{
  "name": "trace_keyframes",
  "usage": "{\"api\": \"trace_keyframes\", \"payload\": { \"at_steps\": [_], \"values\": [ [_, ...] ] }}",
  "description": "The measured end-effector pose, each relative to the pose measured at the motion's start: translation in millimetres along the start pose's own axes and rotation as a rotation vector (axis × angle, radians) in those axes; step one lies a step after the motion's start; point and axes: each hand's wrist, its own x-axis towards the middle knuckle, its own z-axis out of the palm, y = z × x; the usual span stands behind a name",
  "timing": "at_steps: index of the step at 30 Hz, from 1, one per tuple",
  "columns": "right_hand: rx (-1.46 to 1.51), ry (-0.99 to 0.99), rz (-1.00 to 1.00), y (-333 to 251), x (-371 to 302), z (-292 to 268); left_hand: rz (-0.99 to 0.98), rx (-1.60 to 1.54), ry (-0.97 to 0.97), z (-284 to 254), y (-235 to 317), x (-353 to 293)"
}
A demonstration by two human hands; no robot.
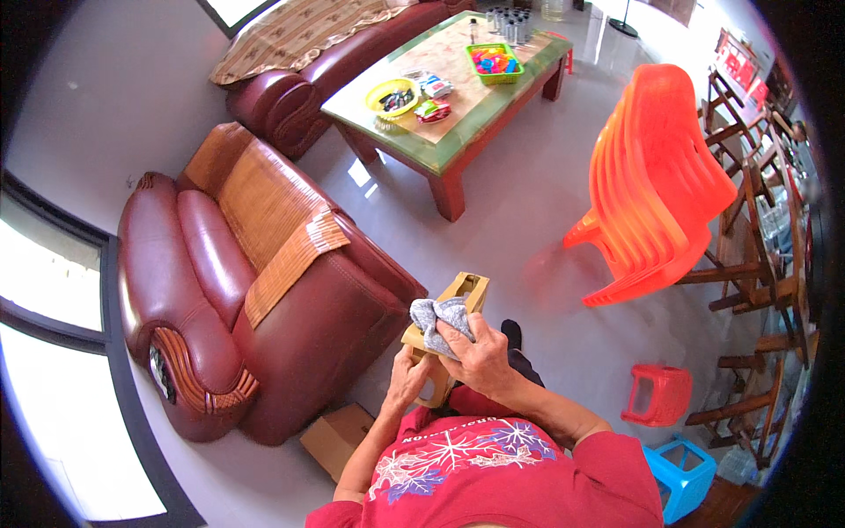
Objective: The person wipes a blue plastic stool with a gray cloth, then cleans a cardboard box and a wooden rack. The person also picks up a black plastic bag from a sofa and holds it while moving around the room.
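In front of my body is a tan, boxy object (469, 286) with cut-out openings, perhaps a small stool; its exact kind is not clear. My left hand (407, 377) grips its near left side, with the fingers partly hidden behind it. My right hand (482, 354) is closed on a bunched grey cloth (431, 319) and presses it against the object's upper face. Part of the object is covered by the cloth and my right hand.
A maroon armchair (352, 326) stands at left, with a cardboard box (339, 440) beside it. Ahead, a low table (440, 167) bears a yellow bowl (374, 95) and a green basket (519, 77). Stacked orange chairs (651, 185), a red stool (658, 374) and a blue stool (682, 484) are at right.
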Motion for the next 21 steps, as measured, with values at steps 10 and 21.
{"api": "trace_keyframes", "payload": {
  "at_steps": [10,21],
  "values": [
    [0.359,-0.391,-0.222,0.9,37.3,-39.8,0.342,-0.051,0.12,-2.0,-40.3,-2.9],
    [-0.319,-0.112,0.321,133.9,45.8,4.7,0.279,0.105,0.075,0.3,-21.2,-11.9]
  ]
}}
